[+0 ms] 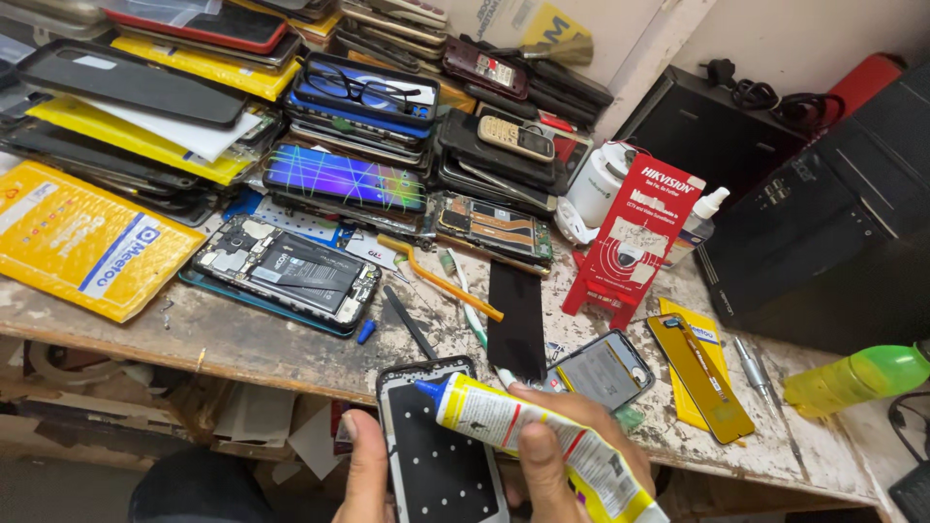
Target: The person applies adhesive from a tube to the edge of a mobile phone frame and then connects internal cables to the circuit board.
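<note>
Nearest, at the bottom edge, the left hand (366, 475) grips a phone frame (438, 455) by its left side, thumb along the edge, the black inner face with rows of pale dots turned up. Over the frame's right side the right hand (572, 455) is closed around a yellow and white glue tube (542, 441), fingers wrapped over its body; the tube lies slanted, its blue nozzle (429, 388) pointing up-left and resting at the frame's top corner. Just beyond the right hand, on the worn workbench (242, 339), lies an opened phone (599, 371) showing a grey battery, and beside it to the right a gold flex strip (699, 376) on a yellow packet. A black strip (516, 320) lies upright between the frame and the piles behind. Farther right a metal pen tool (756, 373) lies near a green bottle (857, 376) on its side. Left of centre sits a larger opened phone (286, 274) with its board and battery bare, and an orange pry tool (441, 279) lies slanted near it. A red cardboard stand (635, 232) rises behind the black strip, with a white tub (596, 184) just behind it. At the far left lies a yellow padded envelope (82, 242). Farthest back, stacks of phones and screens (349, 126) cover the bench, one cracked screen (346, 177) glowing with coloured lines, and black boxes (804, 213) stand at the right.
</note>
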Action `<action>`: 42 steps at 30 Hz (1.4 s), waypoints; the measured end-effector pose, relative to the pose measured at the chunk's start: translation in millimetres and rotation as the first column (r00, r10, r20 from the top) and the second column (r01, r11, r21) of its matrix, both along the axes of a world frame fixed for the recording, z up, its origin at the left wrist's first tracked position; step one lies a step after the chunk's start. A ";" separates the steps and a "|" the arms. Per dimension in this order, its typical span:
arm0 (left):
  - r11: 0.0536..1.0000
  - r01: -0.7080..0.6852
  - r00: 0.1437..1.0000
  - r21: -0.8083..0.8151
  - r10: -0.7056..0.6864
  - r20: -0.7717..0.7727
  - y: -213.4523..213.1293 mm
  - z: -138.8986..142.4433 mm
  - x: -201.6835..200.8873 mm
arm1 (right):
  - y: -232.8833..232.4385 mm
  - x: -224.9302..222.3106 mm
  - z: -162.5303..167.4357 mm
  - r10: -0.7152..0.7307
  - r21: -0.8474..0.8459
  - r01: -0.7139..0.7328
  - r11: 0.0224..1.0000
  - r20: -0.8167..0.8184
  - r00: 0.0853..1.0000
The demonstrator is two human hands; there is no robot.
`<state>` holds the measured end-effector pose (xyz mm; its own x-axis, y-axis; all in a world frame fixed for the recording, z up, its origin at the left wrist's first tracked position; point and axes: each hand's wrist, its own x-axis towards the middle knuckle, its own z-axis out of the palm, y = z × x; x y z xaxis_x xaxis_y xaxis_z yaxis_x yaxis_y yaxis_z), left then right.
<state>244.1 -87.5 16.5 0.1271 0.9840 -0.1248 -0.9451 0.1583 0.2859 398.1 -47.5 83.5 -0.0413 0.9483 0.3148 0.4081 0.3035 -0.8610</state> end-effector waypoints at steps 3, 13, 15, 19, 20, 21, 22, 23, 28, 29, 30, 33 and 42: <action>0.974 -0.010 1.000 -0.225 0.009 -0.007 1.9 3.5 -1.1 | 1.1 -9.3 5.5 -0.014 0.169 0.001 0.986 0.075 0.997; 0.959 0.012 0.999 -0.283 0.002 0.048 8.3 20.9 2.8 | 0.7 -26.0 14.4 -0.017 0.316 -0.017 0.949 0.105 0.994; 0.963 0.016 0.999 -0.268 -0.002 0.053 8.8 19.6 3.5 | 1.5 -27.2 13.4 -0.010 0.333 -0.025 0.943 0.102 0.995; 0.971 0.020 0.998 -0.239 -0.006 0.061 10.7 15.4 4.1 | 2.6 -28.2 12.3 0.008 0.358 -0.041 0.933 0.093 0.996; 0.972 0.021 0.998 -0.236 -0.006 0.062 10.3 14.6 4.1 | 2.4 -28.2 12.4 0.005 0.360 -0.039 0.932 0.095 0.995; 0.973 0.021 0.998 -0.229 -0.006 0.065 11.3 13.8 3.7 | 2.3 -28.2 12.4 -0.009 0.343 -0.023 0.939 0.093 0.996; 0.974 0.021 0.998 -0.225 -0.006 0.067 10.6 13.4 3.8 | 2.1 -28.4 12.6 -0.024 0.325 -0.007 0.946 0.090 0.996; 0.975 0.022 0.998 -0.220 -0.007 0.069 11.9 12.9 3.0 | 2.2 -28.7 12.7 -0.038 0.308 0.009 0.951 0.088 0.995; 0.980 0.020 0.997 -0.197 -0.006 0.074 12.5 12.2 1.5 | 3.7 -29.3 12.9 -0.028 0.348 -0.010 0.937 0.102 0.994; 0.980 0.020 0.997 -0.196 -0.005 0.076 11.9 12.0 1.5 | 3.9 -29.3 12.6 -0.023 0.355 -0.017 0.935 0.107 0.994; 0.981 0.020 0.997 -0.191 -0.005 0.078 12.0 11.9 1.3 | 4.1 -29.1 12.4 -0.019 0.355 -0.022 0.935 0.111 0.994; 0.984 0.018 0.997 -0.177 -0.003 0.082 12.2 11.3 1.3 | 4.0 -28.6 11.2 -0.010 0.341 -0.027 0.940 0.106 0.994; 0.988 0.022 0.996 -0.151 -0.009 0.085 14.8 10.7 2.8 | 4.1 -27.7 10.9 0.040 0.361 -0.068 0.930 0.085 0.996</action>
<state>246.9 -72.7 27.2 0.1585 0.9523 -0.2606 -0.9618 0.2086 0.1774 370.4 -43.4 94.4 -0.1261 0.7651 0.6315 0.4418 0.6133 -0.6548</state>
